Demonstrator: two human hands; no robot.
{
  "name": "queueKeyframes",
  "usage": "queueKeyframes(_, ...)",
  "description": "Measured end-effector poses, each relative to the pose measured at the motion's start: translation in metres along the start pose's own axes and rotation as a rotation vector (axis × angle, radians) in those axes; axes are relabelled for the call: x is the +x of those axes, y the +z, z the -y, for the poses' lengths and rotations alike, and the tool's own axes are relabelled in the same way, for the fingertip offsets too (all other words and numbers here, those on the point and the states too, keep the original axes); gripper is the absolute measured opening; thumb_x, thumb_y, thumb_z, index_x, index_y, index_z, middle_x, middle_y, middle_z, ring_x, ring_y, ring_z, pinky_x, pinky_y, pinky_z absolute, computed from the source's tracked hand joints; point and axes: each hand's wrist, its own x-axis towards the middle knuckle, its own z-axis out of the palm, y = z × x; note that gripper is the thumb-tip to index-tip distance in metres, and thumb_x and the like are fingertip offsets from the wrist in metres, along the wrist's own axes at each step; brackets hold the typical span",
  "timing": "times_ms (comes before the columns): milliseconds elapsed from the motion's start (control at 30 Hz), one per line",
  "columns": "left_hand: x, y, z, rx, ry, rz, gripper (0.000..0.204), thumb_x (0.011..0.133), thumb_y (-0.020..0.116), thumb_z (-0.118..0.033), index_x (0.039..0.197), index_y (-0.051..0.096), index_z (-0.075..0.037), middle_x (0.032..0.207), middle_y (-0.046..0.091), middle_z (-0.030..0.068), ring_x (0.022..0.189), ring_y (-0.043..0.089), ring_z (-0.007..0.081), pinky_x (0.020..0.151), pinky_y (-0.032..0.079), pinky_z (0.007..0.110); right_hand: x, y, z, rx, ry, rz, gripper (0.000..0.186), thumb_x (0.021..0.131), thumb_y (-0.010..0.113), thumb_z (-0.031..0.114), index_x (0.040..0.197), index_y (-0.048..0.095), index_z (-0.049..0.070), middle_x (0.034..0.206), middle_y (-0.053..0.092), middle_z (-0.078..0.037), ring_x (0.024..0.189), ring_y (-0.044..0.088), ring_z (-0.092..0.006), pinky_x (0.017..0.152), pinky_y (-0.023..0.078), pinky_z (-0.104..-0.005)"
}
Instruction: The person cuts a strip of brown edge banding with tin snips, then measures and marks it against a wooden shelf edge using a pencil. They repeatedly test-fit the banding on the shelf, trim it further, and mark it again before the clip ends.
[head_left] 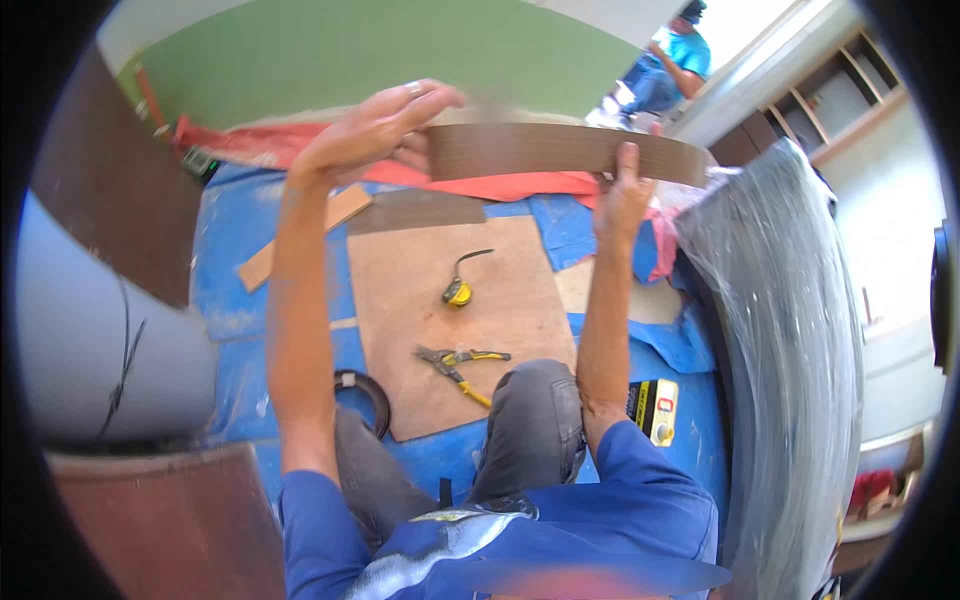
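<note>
A narrow brown wood-grain board (pixel 520 150) is held up crosswise in front of me. My right hand (pixel 622 195) grips it near its right end, with the thumb on the near face and the other fingers mostly behind. At the left end is my left hand (pixel 375 135), its fingers stretched toward the board and partly blurred. Below, on a light plywood sheet (pixel 400 300), lie a yellow tape measure (pixel 457 293) with a little blade out and snips (pixel 462 362) with yellow handles spread apart.
Blue sheeting (pixel 230 310) covers the floor. A dark coil (pixel 378 400) lies by my left knee, a yellow-and-black box (pixel 652 410) by my right. A wood strip (pixel 255 268) lies left. Plastic-wrapped material (pixel 780 350) stands right. Another person (pixel 675 65) sits at the far right.
</note>
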Motion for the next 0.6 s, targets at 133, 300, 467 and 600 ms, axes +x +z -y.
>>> queueKeyframes(133, 0.005, 0.001, -0.005, -0.070, -0.004, 0.003, 0.039, 0.105, 0.052, -0.034, 0.135, 0.052, -0.008, 0.101, 0.063, 0.0031, 0.082, 0.064, 0.0085, 0.076, 0.056, 0.025, 0.005, -0.001, -0.006, -0.049, -0.093, -0.011, 0.056, 0.104, 0.055, 0.016, 0.156, 0.034, 0.016, 0.112, 0.063, -0.004, 0.088, 0.066, -0.0142, 0.063, 0.061, -0.0316)
queueKeyframes(300, 0.011, -0.005, -0.003, -0.136, 0.065, -0.083, 0.046, 0.096, 0.068, -0.024, 0.135, 0.052, -0.007, 0.106, 0.064, 0.0060, 0.097, 0.062, 0.0124, 0.089, 0.053, 0.028, 0.004, 0.011, -0.009, 0.100, -0.095, -0.042, 0.060, 0.105, 0.054, 0.017, 0.159, 0.027, 0.014, 0.107, 0.063, -0.005, 0.080, 0.064, -0.0132, 0.062, 0.060, -0.0320)
queueKeyframes(467, 0.030, -0.003, 0.015, -0.413, 0.178, -0.222, 0.048, 0.092, 0.072, -0.017, 0.134, 0.054, -0.004, 0.113, 0.066, 0.0067, 0.103, 0.063, 0.0144, 0.091, 0.052, 0.028, -0.006, 0.033, 0.006, -0.055, -0.218, -0.092, 0.062, 0.107, 0.050, 0.019, 0.160, 0.019, 0.011, 0.121, 0.058, -0.010, 0.092, 0.065, -0.0173, 0.063, 0.062, -0.0331)
queueKeyframes(600, 0.047, 0.015, 0.018, -0.792, 0.270, -0.296, 0.043, 0.096, 0.068, -0.014, 0.136, 0.054, -0.007, 0.120, 0.066, 0.0030, 0.112, 0.062, 0.0146, 0.095, 0.050, 0.031, -0.019, 0.046, 0.024, 0.080, -0.224, -0.111, 0.062, 0.108, 0.047, 0.022, 0.160, 0.017, 0.010, 0.119, 0.058, -0.011, 0.087, 0.066, -0.0170, 0.063, 0.062, -0.0319)
